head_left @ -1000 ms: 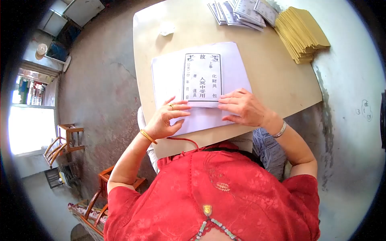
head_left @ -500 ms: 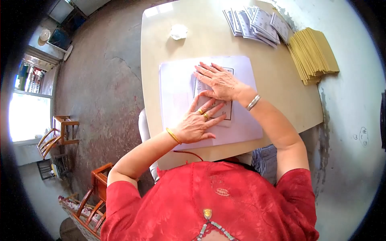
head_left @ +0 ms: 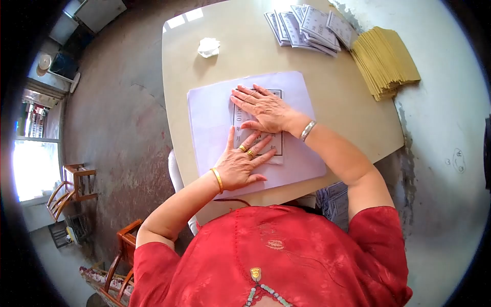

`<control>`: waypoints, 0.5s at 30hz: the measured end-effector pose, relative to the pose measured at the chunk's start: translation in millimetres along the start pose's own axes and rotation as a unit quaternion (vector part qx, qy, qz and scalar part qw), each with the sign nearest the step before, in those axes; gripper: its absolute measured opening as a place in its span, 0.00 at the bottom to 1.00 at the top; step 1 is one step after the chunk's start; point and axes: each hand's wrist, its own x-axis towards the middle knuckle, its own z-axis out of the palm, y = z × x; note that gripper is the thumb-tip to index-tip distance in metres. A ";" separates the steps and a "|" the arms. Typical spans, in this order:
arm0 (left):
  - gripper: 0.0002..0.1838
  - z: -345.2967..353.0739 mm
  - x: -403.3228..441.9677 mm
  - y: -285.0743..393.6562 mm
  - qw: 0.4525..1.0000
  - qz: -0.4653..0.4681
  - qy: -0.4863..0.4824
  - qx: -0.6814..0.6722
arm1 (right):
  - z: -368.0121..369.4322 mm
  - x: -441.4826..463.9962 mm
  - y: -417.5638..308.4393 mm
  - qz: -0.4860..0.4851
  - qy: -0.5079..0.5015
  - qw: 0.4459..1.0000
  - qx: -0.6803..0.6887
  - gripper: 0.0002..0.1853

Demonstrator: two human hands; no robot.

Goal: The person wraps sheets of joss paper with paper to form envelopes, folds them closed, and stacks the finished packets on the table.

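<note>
Flat on a printed paper packet [head_left: 238,118] with a black border lies my right hand [head_left: 263,110], its fingers stretched toward the packet's far left corner. My left hand [head_left: 239,166] rests spread over the packet's near part, fingers just below my right hand. Both hands are open and press down from above; neither grips anything. Under the packet is a stack of large white sheets [head_left: 204,117], with its edges slightly uneven. My hands hide part of the packet's print.
The cream table [head_left: 363,133] meets a wall on the right. At its far right lie several printed packets [head_left: 317,28] beside a fanned stack of yellow-brown envelopes [head_left: 386,61]. A crumpled white paper [head_left: 208,47] sits far left. More printed packets [head_left: 333,202] are below the near edge. Wooden chairs [head_left: 79,181] stand left.
The view has shifted, so the table appears farther left. My hands stay on the packet, and a wider gap shows between my left index finger and right thumb.
</note>
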 end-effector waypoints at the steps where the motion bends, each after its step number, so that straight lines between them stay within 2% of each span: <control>1: 0.39 0.3 -0.5 0.8 1.000 0.000 0.007 0.009 | -1.6 -0.7 -1.2 0.001 -0.002 1.000 0.007 0.39; 4: 0.33 -2.0 -0.1 1.9 0.999 -0.033 0.008 -0.034 | 4.1 -4.3 2.8 0.026 0.134 0.990 0.039 0.33; 5: 0.31 -3.3 -1.0 2.4 0.998 -0.046 0.008 -0.052 | 0.8 -9.7 3.4 0.069 0.199 0.974 0.079 0.30; 6: 0.24 -4.8 -3.9 3.6 0.992 -0.062 0.067 -0.092 | -5.1 -19.1 6.1 0.111 0.263 0.951 0.120 0.27; 7: 0.21 -5.1 -7.8 0.2 0.978 -0.061 0.109 -0.168 | -10.1 -30.4 6.8 0.152 0.323 0.920 0.159 0.24; 10: 0.13 -11.2 -10.2 -4.2 0.897 -0.078 0.246 -0.359 | -13.4 -71.2 4.5 0.332 0.274 0.847 0.311 0.17; 13: 0.13 -10.6 -5.5 -12.3 0.876 -0.125 0.270 -0.380 | -18.9 -96.3 -16.5 0.428 0.119 0.787 0.427 0.19; 15: 0.13 -12.7 1.6 -11.5 0.797 -0.177 0.299 -0.494 | -8.1 -98.1 -20.1 0.424 0.135 0.766 0.464 0.21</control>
